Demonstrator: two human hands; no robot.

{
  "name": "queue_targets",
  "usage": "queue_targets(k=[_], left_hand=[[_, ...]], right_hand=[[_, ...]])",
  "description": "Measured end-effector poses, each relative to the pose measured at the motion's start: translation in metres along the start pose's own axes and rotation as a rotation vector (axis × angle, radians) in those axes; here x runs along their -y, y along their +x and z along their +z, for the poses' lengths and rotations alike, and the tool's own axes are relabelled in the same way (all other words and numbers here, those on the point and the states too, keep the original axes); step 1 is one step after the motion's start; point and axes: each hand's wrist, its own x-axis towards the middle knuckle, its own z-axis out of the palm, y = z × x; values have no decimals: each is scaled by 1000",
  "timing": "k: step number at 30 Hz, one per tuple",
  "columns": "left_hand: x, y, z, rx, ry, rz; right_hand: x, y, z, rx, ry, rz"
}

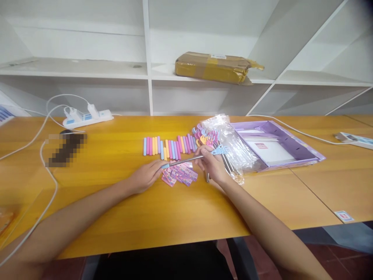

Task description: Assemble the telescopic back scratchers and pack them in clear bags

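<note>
Between my hands a back scratcher (186, 160) with a metal rod is held slantwise, its light blue claw-shaped head at the right. My left hand (147, 175) is closed on the light blue grip at its lower left end. Near the claw head, my right hand (212, 165) has its fingers around the rod. Under the rod lies a loose pile of pink and purple printed cards (180, 177). Behind it, several pastel grip tubes (174, 147) lie side by side in rows. Several colored claw heads (206, 135) with metal rods are heaped beyond my right hand.
Clear plastic bags (234, 144) lie right of the heap, against an open purple box (291, 159) with papers inside. A power strip (89, 118) with white cables stands at the back left. A taped carton (212, 68) rests on the white shelf (116, 70).
</note>
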Motion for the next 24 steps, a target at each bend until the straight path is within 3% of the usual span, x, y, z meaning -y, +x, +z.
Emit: queue_targets(k=[6, 14, 19, 24], left_hand=[[3, -1, 2, 10, 32, -36], [0, 0, 0, 57, 16, -39], [1, 0, 2, 64, 7, -55], [0, 0, 2, -8, -15, -135]], right_hand=[[7, -4, 3, 62, -56, -41], [-2, -7, 2, 173, -25, -49], [-8, -11, 14, 264, 4, 42], [-5, -3, 9, 176, 35, 24]])
